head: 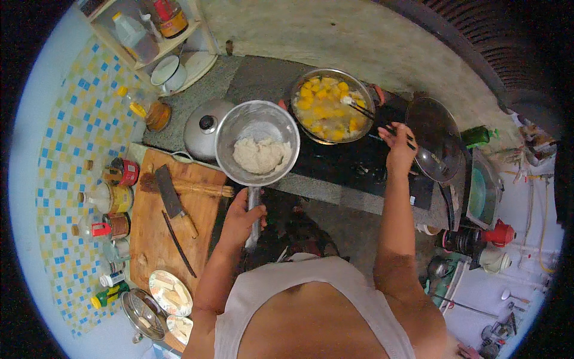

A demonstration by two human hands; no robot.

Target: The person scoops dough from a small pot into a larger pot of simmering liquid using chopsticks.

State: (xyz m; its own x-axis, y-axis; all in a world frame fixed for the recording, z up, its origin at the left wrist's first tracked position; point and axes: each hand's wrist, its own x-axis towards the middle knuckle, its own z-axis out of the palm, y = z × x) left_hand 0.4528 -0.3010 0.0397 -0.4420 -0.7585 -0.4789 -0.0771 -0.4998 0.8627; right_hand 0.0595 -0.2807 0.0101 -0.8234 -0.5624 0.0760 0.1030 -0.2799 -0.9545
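My left hand [244,220] grips the handle of a metal saucepan [257,105], which holds a lump of pale, sticky dough [258,155]. In my right hand [400,146] is a pair of dark chopsticks [362,110], with a small white lump of dough at their tips over the pot. That wide metal pot [329,72] stands on the black stove and holds yellow chunks in cloudy, bubbling liquid [325,119]. The saucepan is just left of the pot. A metal lid with a black knob [197,134] lies on the counter, partly hidden behind the saucepan.
Right of the pot sits a dark frying pan [432,134]. A cleaver [170,193], a whisk brush [193,186] and a dark stick [179,244] lie on the wooden board [152,251] at left. Bottles and jars line the tiled wall. A sink [482,193] is at the far right.
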